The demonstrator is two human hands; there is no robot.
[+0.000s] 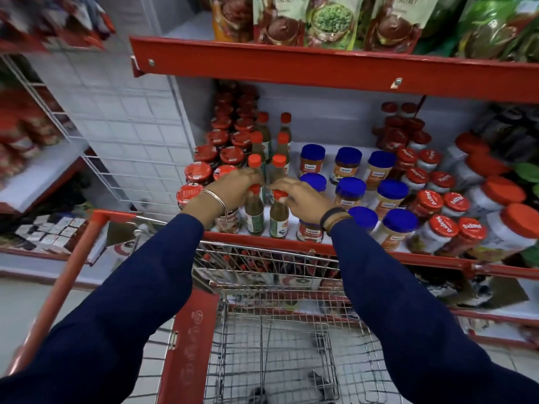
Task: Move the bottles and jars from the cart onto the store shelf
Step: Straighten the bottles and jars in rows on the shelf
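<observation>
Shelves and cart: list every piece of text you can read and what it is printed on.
"CHUTNEY", partly cut off: pouches on the top shelf.
Blue-lidded jars: a short brand word on the label, too blurred to read.
Red jar lids on the right: a white script word, not legible.
Bottles under the left hand and right hand: labels too small.
Cart flap: embossed lettering, unreadable.

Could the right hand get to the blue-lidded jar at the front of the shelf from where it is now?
Probably yes. The right hand is on a bottle at the shelf front, and the blue-lidded jar stands just beside its wrist with nothing in between.
</observation>
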